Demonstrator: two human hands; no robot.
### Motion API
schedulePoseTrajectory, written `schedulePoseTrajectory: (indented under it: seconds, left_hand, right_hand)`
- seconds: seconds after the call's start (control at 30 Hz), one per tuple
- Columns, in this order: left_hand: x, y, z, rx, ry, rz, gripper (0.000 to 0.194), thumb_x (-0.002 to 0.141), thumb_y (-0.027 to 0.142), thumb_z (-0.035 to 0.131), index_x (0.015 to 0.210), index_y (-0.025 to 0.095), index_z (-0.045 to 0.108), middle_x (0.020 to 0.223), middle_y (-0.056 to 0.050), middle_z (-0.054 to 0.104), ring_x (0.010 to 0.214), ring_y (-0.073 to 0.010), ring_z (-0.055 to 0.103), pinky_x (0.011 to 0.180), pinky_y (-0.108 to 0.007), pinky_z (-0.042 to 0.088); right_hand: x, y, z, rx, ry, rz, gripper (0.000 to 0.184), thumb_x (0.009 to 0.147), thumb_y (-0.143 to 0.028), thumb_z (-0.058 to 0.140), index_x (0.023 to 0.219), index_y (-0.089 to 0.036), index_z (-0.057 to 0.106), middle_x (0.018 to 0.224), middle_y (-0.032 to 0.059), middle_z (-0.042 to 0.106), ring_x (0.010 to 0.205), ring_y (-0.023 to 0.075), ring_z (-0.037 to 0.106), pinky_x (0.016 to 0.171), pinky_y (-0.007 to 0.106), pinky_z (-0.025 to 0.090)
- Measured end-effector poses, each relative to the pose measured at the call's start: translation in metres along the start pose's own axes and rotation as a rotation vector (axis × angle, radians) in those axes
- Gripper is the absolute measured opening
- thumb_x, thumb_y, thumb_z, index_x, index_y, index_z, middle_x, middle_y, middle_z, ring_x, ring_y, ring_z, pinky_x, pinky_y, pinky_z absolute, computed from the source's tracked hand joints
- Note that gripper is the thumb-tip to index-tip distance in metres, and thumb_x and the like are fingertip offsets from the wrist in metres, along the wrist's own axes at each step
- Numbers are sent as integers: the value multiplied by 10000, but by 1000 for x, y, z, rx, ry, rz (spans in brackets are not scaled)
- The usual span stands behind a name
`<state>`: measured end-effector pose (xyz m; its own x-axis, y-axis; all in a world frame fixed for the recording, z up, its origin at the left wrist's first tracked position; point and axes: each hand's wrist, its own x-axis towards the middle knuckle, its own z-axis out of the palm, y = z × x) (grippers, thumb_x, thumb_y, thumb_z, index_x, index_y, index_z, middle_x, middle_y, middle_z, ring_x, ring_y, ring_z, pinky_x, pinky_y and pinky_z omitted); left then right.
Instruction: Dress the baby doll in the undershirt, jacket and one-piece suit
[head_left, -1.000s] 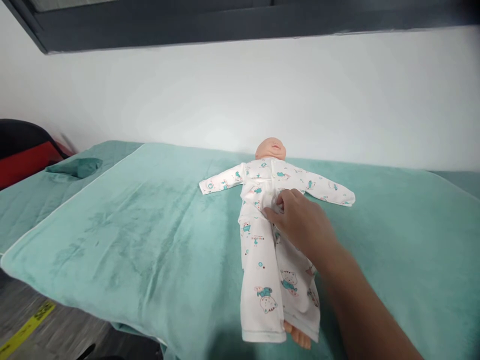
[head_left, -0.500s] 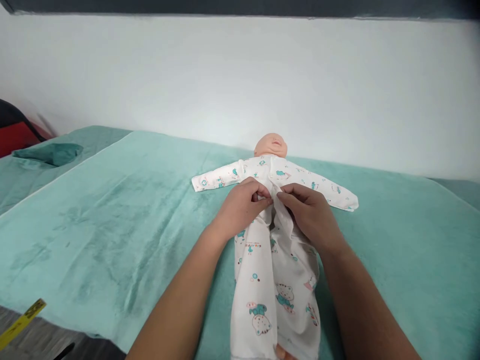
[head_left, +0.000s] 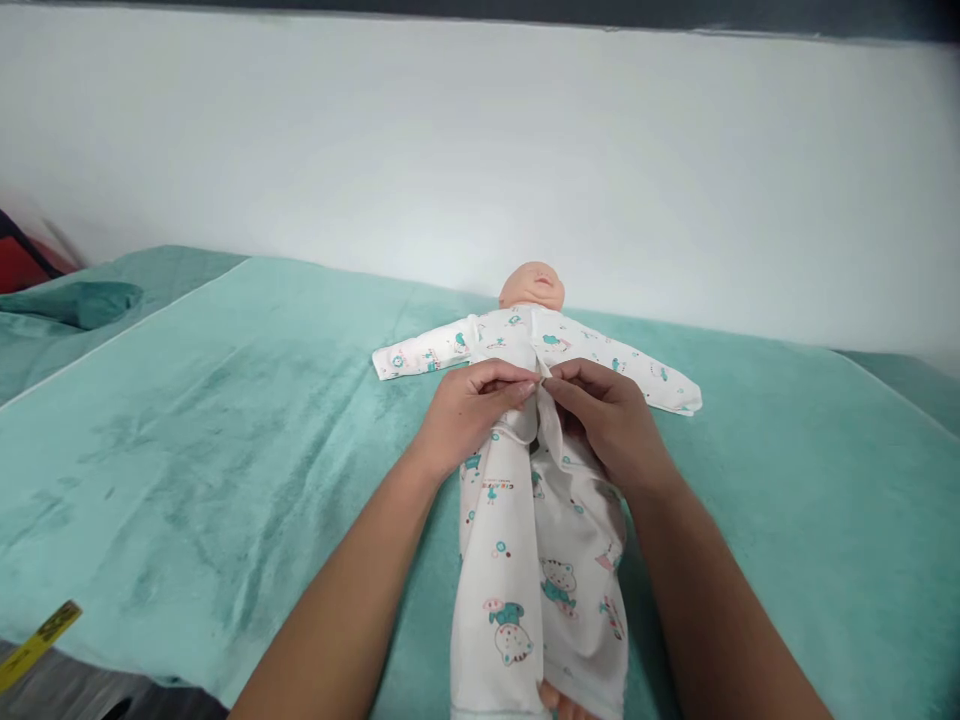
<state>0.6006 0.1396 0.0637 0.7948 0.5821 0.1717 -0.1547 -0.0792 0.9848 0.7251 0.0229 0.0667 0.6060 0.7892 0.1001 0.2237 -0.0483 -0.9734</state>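
Observation:
A baby doll (head_left: 531, 286) lies on its back, its head toward the wall and its arms spread. It wears a white baby romper (head_left: 499, 570) printed with teal and pink cartoon animals. At the belly, my left hand (head_left: 480, 405) pinches one front edge of the romper. My right hand (head_left: 604, 410) pinches the opposite edge, and the fingertips of both hands meet there. Whatever fastener sits between the fingers is too small to make out. Below the hands the front gapes a little. Part of a doll's foot shows at the bottom of the picture.
A teal plush cover (head_left: 225, 450) spreads under the doll, with a folded teal cloth (head_left: 90, 303) at the far left. Behind stands a white wall (head_left: 480, 160). A yellow strip with black print (head_left: 37, 645) is at the lower left, over grey flooring.
My fingertips have come together, bringing the two romper edges closer. The whole view has shifted slightly, so the doll appears a bit further left.

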Motion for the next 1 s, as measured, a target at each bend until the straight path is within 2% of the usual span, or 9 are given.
schedulePoseTrajectory:
  seconds: [0.1,0.2,0.3,0.37,0.43,0.53,0.67,0.87,1.0]
  left_hand:
    - [1,-3,0,34,16,9,159,814,306,681,879,178,748,864,-31,714,799,-143,621,736,-258,477]
    - [4,-4,1,169,70,37,158,814,288,674,924,195,738,851,-20,693,763,-133,605,706,-259,467]
    - [6,-3,3,347,61,105,93,808,246,661,843,194,729,879,-19,679,794,-136,603,723,-261,457]
    - [7,-1,2,403,32,103,95,816,238,641,781,185,712,849,-15,675,778,-135,594,707,-261,446]
    - [7,1,1,379,9,57,123,833,261,625,767,181,692,771,-1,654,704,-121,562,646,-250,423]
    - [5,3,-2,225,-14,-27,139,851,291,614,785,181,667,687,20,613,612,-96,516,581,-230,402]
    - [3,2,0,68,11,-55,112,834,272,650,776,177,666,677,24,611,605,-83,532,584,-212,425]
    - [1,2,5,33,83,-52,134,799,274,703,732,162,672,691,12,648,611,-84,555,602,-214,457]
    - [0,6,4,71,41,-47,115,810,261,689,753,162,701,736,-3,679,646,-90,579,643,-221,476]
  right_hand:
    - [0,0,0,-15,-2,15,185,811,-380,657,780,-199,637,567,-45,498,499,90,418,470,229,309]
    - [1,0,-1,-11,26,19,144,809,-347,649,791,-204,639,587,-44,510,499,91,423,468,231,316]
    - [2,2,-1,13,53,17,118,799,-319,649,785,-202,636,616,-36,532,517,96,439,483,239,335]
    - [2,2,-1,24,59,21,112,796,-312,649,779,-202,635,632,-33,541,528,99,447,492,243,344]
    - [3,3,0,26,55,27,114,798,-318,649,783,-205,636,640,-33,545,531,99,447,493,243,344]
    - [3,3,2,13,44,20,124,801,-331,654,800,-207,643,643,-33,550,531,97,445,491,241,340]
    - [2,3,3,5,32,26,133,797,-337,660,802,-205,641,589,-42,521,492,90,423,462,231,317]
    - [2,0,0,43,-47,32,171,816,-365,649,795,-196,639,543,-26,568,482,99,459,461,227,334]
    - [2,-2,-3,51,-93,34,187,847,-356,606,770,-188,630,537,-12,598,472,93,465,455,224,329]
